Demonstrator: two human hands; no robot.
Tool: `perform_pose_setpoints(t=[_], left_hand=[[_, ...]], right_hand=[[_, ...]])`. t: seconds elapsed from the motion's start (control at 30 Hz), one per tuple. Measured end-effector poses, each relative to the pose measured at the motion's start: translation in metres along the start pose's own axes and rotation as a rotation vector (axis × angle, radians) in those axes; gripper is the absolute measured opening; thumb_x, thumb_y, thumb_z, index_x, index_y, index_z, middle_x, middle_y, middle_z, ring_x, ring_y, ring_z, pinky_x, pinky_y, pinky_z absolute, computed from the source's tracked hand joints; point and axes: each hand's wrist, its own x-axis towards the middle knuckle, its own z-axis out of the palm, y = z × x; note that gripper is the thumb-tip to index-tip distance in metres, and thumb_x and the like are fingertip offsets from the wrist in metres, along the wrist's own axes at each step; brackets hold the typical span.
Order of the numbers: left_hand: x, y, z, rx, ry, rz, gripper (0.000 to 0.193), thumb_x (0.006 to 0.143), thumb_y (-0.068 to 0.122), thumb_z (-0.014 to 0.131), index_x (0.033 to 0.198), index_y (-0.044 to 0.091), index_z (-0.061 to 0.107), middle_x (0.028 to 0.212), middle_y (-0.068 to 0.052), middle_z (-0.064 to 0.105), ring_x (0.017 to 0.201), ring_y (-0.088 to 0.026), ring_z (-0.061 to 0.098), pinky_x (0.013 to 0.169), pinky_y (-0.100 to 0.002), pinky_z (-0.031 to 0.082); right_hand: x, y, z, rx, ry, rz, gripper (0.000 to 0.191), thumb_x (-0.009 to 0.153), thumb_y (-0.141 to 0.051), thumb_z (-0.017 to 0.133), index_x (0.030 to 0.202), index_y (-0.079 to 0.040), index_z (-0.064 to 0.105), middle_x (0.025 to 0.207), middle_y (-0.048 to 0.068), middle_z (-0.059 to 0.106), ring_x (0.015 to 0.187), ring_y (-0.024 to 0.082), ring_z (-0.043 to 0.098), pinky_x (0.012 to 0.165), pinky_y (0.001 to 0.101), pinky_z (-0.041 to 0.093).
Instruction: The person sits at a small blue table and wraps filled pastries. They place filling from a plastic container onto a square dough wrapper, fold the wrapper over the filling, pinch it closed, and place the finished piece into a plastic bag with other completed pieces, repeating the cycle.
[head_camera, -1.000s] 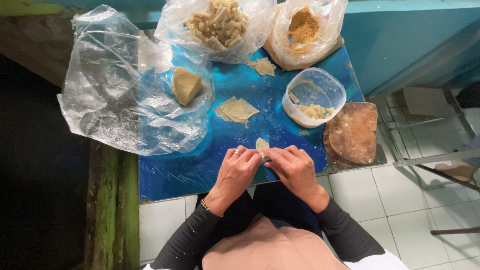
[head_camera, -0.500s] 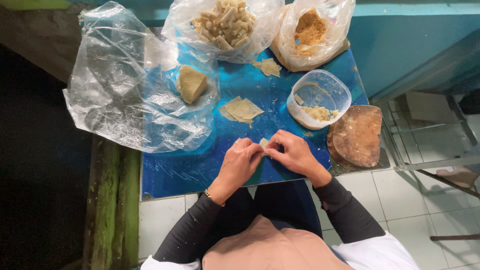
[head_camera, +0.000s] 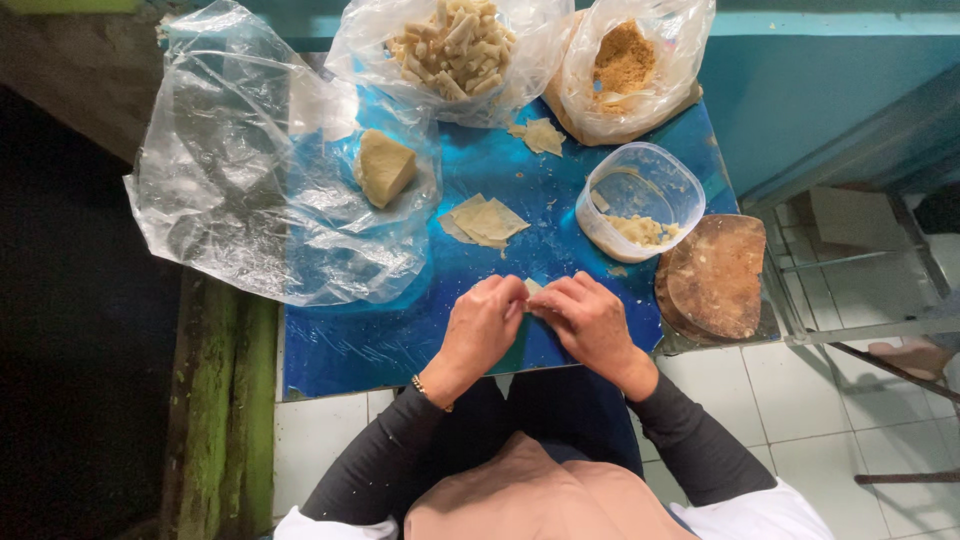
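A person seated at a low blue table (head_camera: 400, 340) presses a small pale piece of dough (head_camera: 532, 288) between the fingertips of both hands, close to the table's near edge. The left hand (head_camera: 482, 325) is curled nearly closed, fingers bent onto the piece; the right hand (head_camera: 588, 322) meets it from the other side, its fingers likewise pinched on the dough, so that only a sliver of it shows between them. A thin bracelet (head_camera: 430, 392) circles the left wrist, and dark sleeves cover both forearms.

Just beyond the hands lies a small stack of flat dough sheets (head_camera: 482, 220). To the right stands a clear plastic tub (head_camera: 640, 200) with a little crumbly filling at the bottom, and beside that, at the table's right edge, a round wooden board (head_camera: 715, 275). On the left a large crumpled clear plastic bag (head_camera: 250, 190) spreads over the table, with a wedge-shaped lump of dough (head_camera: 383, 167) resting on it. At the far edge sit two open bags: one full of pale rolled pieces (head_camera: 455, 45), the other holding brown crumbs (head_camera: 625, 60). Another scrap of dough sheet (head_camera: 540, 135) lies between them.
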Motion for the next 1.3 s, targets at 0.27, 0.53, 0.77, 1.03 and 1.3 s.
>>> perform_pose_setpoints(t=[0.27, 0.53, 0.77, 1.03, 1.3], left_hand=[[-0.001, -0.006, 0.003, 0.076, -0.043, 0.041, 0.009, 0.09, 0.013, 0.071, 0.088, 0.006, 0.066, 0.086, -0.014, 0.064, 0.084, -0.036, 0.066, 0.071, -0.046, 0.053], [0.02, -0.017, -0.001, 0.063, -0.177, -0.128, 0.008, 0.087, 0.017, 0.071, 0.085, 0.009, 0.072, 0.087, -0.011, 0.069, 0.083, -0.037, 0.069, 0.07, -0.048, 0.054], [0.012, -0.01, -0.01, -0.001, -0.074, 0.07, 0.013, 0.087, 0.02, 0.073, 0.093, 0.01, 0.069, 0.092, -0.01, 0.065, 0.084, -0.033, 0.068, 0.069, -0.044, 0.054], [0.013, -0.017, 0.0, 0.07, -0.053, 0.11, 0.004, 0.091, 0.013, 0.07, 0.09, 0.009, 0.068, 0.089, -0.009, 0.062, 0.086, -0.032, 0.066, 0.071, -0.042, 0.054], [0.012, -0.01, -0.003, 0.108, -0.007, 0.175, 0.01, 0.09, 0.008, 0.067, 0.096, 0.003, 0.061, 0.096, -0.011, 0.059, 0.092, -0.033, 0.065, 0.072, -0.042, 0.054]], right_hand=[[0.014, 0.018, 0.006, 0.147, -0.139, 0.196, 0.006, 0.086, -0.014, 0.076, 0.088, -0.01, 0.073, 0.082, 0.004, 0.065, 0.08, 0.026, 0.062, 0.067, 0.0382, 0.049], [0.009, 0.004, -0.003, -0.007, -0.042, 0.037, 0.017, 0.082, -0.018, 0.078, 0.096, -0.01, 0.071, 0.081, 0.002, 0.065, 0.078, 0.026, 0.062, 0.066, 0.0391, 0.049], [0.015, 0.008, 0.002, -0.028, 0.002, 0.023, 0.011, 0.084, -0.016, 0.077, 0.095, -0.014, 0.074, 0.088, 0.003, 0.064, 0.083, 0.025, 0.063, 0.067, 0.0378, 0.05], [0.011, 0.004, 0.001, -0.16, 0.073, -0.072, 0.018, 0.085, -0.018, 0.079, 0.101, -0.011, 0.073, 0.097, 0.0, 0.069, 0.084, 0.024, 0.062, 0.069, 0.0385, 0.047], [0.021, 0.013, 0.001, -0.252, 0.014, -0.105, 0.015, 0.082, -0.012, 0.076, 0.097, -0.016, 0.074, 0.098, -0.003, 0.07, 0.086, 0.024, 0.061, 0.068, 0.0386, 0.044]])
